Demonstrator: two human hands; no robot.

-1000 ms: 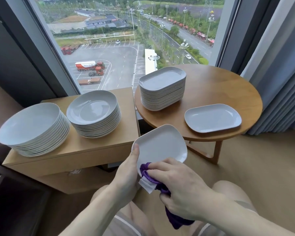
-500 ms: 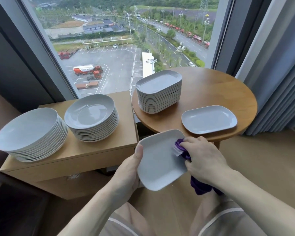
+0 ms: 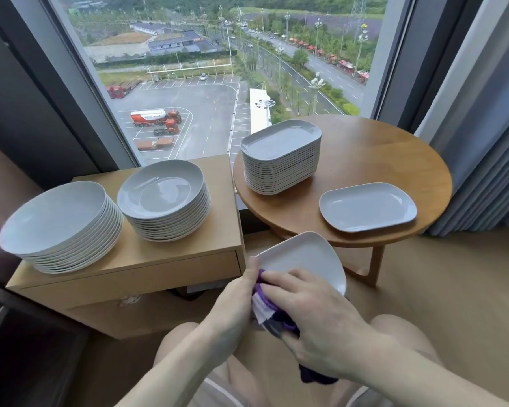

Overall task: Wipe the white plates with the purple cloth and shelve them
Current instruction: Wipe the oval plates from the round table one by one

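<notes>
Left hand (image 3: 232,306) grips near edge of white rounded-rectangular ceramic plate (image 3: 303,259), thumb on rim; plate held tilted above lap, in front of round wooden surface (image 3: 379,151). Right hand (image 3: 315,315) curled round crumpled purple cloth (image 3: 265,292), pressing it onto plate's near corner.

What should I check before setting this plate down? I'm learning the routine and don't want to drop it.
1. Left hand grip on the white rectangular plate: ok.
2. Purple cloth pressed on the plate by the right hand: ok.
3. Whole plate surface wiped: cannot tell.
4. Single white rectangular plate on the round wooden table, free to stack on: ok.
5. Tall stack of rectangular plates standing straight: ok.
</notes>
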